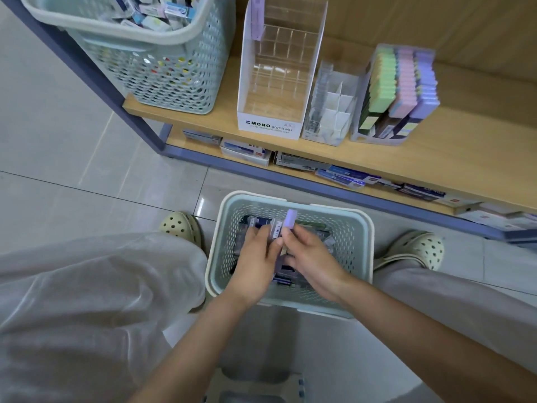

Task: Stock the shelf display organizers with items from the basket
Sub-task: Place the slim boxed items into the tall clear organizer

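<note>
Pale-green perforated basket [360,228], lilac packet [290,219], beige holed clogs [181,226].

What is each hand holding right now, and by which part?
Right hand pinches a lilac case by its lower end; its top sticks up free. Left hand grips a small bunch of packs by their lower part, over the floor basket.

Bright, even, cool indoor light falls from overhead and casts no hard shadows. A white glare patch sits on the floor [200,206] just left of the basket [363,228]. The lower shelf [178,142] lies in soft shade. The left hand [255,258], right hand [313,257] and the packs [290,219] they grip are smeared with blur. Wide-angle distortion bows the upper shelf [377,158] and slants the post [96,71].
</note>
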A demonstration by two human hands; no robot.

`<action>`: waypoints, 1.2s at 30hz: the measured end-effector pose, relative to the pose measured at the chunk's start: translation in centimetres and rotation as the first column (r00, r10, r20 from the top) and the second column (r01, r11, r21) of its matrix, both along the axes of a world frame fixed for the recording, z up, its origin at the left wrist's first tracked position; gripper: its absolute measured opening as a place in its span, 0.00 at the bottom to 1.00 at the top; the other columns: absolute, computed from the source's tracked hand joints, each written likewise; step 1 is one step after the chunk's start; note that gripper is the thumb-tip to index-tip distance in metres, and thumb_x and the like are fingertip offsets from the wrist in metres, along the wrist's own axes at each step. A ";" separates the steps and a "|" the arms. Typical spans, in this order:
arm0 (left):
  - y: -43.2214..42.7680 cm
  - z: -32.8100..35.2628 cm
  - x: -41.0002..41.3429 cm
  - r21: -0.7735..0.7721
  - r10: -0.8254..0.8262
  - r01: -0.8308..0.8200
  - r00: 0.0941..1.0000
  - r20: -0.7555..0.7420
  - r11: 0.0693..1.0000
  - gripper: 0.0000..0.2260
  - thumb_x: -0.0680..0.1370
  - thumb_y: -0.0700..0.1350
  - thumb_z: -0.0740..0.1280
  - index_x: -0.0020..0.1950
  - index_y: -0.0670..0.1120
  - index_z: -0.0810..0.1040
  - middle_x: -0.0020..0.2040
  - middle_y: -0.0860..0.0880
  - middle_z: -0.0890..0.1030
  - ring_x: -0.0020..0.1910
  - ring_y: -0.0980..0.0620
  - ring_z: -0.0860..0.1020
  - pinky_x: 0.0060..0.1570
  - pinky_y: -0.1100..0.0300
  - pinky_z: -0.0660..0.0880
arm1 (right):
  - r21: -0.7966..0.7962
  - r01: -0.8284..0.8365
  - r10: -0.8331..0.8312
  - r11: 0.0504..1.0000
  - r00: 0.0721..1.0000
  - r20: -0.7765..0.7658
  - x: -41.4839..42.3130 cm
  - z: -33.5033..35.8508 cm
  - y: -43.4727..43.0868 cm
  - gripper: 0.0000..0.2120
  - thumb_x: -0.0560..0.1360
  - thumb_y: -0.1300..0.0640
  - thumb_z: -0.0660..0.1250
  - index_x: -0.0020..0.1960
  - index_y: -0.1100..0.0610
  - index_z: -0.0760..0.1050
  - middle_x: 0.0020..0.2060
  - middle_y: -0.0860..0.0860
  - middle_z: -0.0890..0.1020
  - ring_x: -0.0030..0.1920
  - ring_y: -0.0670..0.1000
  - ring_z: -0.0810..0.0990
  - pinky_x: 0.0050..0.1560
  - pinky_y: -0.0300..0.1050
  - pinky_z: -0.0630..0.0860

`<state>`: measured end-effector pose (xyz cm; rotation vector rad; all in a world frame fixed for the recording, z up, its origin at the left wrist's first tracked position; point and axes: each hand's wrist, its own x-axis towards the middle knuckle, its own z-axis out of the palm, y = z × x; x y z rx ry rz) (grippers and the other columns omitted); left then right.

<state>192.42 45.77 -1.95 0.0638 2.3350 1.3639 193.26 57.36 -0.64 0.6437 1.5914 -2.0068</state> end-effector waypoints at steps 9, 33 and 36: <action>4.2 -0.1 2.0 -0.154 -0.336 0.311 0.925 -0.176 0.938 0.22 0.82 0.47 0.54 0.75 0.45 0.57 0.53 0.50 0.63 0.56 0.51 0.65 0.63 0.59 0.63 | -0.014 0.210 -0.207 0.978 0.970 0.123 2.3 -0.4 3.8 0.15 0.81 0.54 0.56 0.58 0.62 0.75 0.52 0.59 0.82 0.51 0.53 0.82 0.49 0.45 0.79; 9.2 -11.4 -4.7 0.017 0.432 -0.872 0.260 0.864 0.490 0.17 0.81 0.39 0.60 0.70 0.37 0.66 0.42 0.45 0.72 0.37 0.52 0.73 0.52 0.56 0.75 | 0.359 0.158 -0.179 0.920 0.983 0.028 1.9 -4.5 9.5 0.11 0.79 0.57 0.60 0.39 0.53 0.73 0.36 0.50 0.80 0.39 0.48 0.79 0.48 0.39 0.76; 8.7 -10.3 -4.3 0.053 0.429 -0.858 0.308 0.849 0.511 0.18 0.81 0.42 0.60 0.70 0.38 0.66 0.41 0.46 0.74 0.36 0.54 0.75 0.47 0.58 0.77 | 0.404 0.118 -0.135 0.907 0.991 0.014 1.9 -4.1 9.2 0.12 0.79 0.56 0.60 0.38 0.57 0.73 0.32 0.51 0.78 0.34 0.49 0.76 0.38 0.34 0.73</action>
